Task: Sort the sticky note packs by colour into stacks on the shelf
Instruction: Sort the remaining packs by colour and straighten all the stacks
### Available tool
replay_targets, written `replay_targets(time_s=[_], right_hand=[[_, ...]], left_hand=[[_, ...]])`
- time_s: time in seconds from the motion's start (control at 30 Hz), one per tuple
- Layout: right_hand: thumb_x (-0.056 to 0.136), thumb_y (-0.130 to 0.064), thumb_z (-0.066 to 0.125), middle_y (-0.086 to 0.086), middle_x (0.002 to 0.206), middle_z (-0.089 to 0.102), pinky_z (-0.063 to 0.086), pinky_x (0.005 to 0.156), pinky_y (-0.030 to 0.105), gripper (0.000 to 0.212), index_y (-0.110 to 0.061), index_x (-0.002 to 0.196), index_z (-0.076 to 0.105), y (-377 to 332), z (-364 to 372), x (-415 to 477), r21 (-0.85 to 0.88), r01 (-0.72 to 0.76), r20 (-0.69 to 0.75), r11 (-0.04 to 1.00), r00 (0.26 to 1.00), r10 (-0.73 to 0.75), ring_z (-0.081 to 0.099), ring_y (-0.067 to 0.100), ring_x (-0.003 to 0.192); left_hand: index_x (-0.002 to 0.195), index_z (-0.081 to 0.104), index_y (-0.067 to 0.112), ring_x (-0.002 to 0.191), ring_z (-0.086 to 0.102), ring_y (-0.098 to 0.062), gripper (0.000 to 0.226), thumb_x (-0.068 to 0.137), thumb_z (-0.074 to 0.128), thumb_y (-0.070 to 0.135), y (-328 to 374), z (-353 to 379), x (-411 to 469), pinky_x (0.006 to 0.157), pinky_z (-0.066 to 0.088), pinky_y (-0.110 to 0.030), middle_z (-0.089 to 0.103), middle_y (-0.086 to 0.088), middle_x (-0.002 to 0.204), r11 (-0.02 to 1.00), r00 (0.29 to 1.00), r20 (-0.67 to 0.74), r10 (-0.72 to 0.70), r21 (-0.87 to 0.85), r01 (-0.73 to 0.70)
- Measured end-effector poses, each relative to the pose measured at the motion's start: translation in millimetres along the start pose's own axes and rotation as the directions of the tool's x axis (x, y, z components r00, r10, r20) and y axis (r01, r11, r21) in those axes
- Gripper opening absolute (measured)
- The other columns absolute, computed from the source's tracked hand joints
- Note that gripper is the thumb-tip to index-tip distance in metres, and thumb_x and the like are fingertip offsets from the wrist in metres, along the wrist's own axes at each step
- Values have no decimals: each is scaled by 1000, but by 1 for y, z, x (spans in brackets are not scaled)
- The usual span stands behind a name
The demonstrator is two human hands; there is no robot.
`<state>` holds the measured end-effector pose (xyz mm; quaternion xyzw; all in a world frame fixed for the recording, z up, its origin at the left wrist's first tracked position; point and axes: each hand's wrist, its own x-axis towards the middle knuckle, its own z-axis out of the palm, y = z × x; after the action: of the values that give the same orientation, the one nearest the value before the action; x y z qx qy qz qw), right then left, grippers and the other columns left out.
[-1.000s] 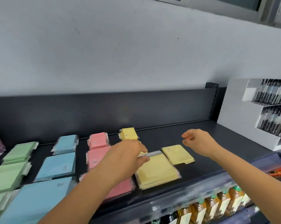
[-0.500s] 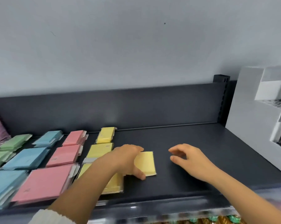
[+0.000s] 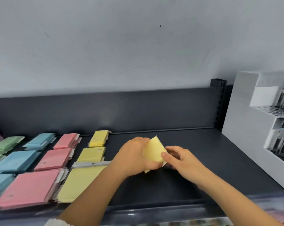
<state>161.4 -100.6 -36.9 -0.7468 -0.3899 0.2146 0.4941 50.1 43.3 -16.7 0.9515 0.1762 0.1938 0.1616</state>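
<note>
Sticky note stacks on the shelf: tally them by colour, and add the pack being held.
Yellow stacks: 3
Pink stacks: 3
Blue stacks: 3
Green stacks: 2 in view, cut by the frame edge
Held yellow pack: 1
Total: 12

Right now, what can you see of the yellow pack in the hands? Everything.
The yellow pack is thin, pale yellow and squarish, paper by the look, with a whitish wrapper edge at its lower right. It is held above the dark shelf, tilted, one corner pointing up, face toward the camera. The left hand grips its left and lower edges; the right hand pinches its right edge, thumb on the face. No print is legible.
</note>
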Motion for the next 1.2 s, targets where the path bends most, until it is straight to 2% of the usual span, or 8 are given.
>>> replay_targets(time_s=[0.17,0.33,0.43,0.57,0.8,0.97,1.07,1.2], right_hand=[[88,-24,60,3,90,69,58,72,28,10,-20,97,63,-14,8,-2,103,44,-98,994,995,-33,69,14,80],[91,-12,56,9,90,67,58,64,25,9,-15,97,62,-20,11,0,197,68,-178,978,983,-33,69,17,76],[92,-10,55,7,93,69,57,64,24,12,-14,100,62,-23,14,2,302,82,-183,950,983,-26,70,15,78],[92,-10,54,5,92,70,57,63,23,11,-14,100,61,-26,30,5,400,76,-167,913,986,-9,70,13,77],[93,-27,53,-4,89,71,56,69,20,16,-22,90,68,-28,59,8,306,69,-62,950,997,-52,67,11,81],[93,-20,55,-7,94,69,52,62,16,13,-27,92,66,-37,78,13,328,60,17,943,997,-69,65,9,80],[92,-19,56,-2,90,69,55,66,20,12,-22,96,67,-44,88,15,326,43,54,944,997,-64,63,8,76],[93,-18,55,6,91,71,55,64,20,14,-15,94,68,-57,100,22,327,23,74,945,996,-50,64,12,76]], left_hand=[[113,52,23,89,41,-1,71,55,66,63,10,6,0,70,34,-16,52,10,110,997,991,-130,-19,-77,9],[142,28,24,120,35,-7,98,63,64,70,6,-1,-9,95,33,-22,34,13,136,993,998,-66,-21,-118,13],[147,19,23,131,35,-10,87,79,56,62,-2,-7,-15,105,33,-29,33,11,145,978,986,-115,-124,-180,102],[147,20,21,99,57,-5,66,92,55,31,-9,-13,-23,88,45,-24,64,4,114,888,958,-97,-270,-411,209],[149,11,27,77,57,-6,62,98,45,23,-28,-28,-41,63,46,-14,57,10,88,887,928,-208,-309,-414,203],[139,36,20,76,54,1,44,96,48,18,-46,-41,-58,62,40,-3,60,8,91,898,892,-276,-357,-365,247],[129,49,21,76,57,-4,33,96,49,17,-58,-49,-67,60,42,-12,65,2,96,896,887,-274,-371,-358,264],[128,53,20,80,60,-12,32,95,50,18,-74,-65,-71,74,51,-30,65,4,89,908,898,-271,-347,-336,249]])
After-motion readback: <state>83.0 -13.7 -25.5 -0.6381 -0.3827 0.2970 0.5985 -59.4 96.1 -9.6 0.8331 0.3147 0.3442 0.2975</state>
